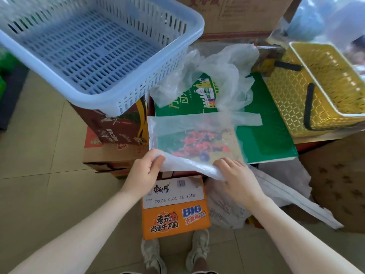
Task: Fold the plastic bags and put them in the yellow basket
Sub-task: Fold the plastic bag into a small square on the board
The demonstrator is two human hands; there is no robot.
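Presently both hands, left hand [145, 171] and right hand [237, 177], pinch the plastic bag [192, 135] near edge, fingers curled, lifting it for folding over the green box [264, 135] (yellow basket [286, 91] waits right).

Two baskets: one blue basket [94, 50], one yellow basket [324, 86]. Two hands, the left hand [144, 173] and right hand [237, 178]. Two shoes [197, 248]. Plastic bags number at least three (the flattened bag [189, 135], a crumpled bag [223, 72], a white bag [276, 186] low at right). One orange carton [175, 218], one green carton [264, 135].
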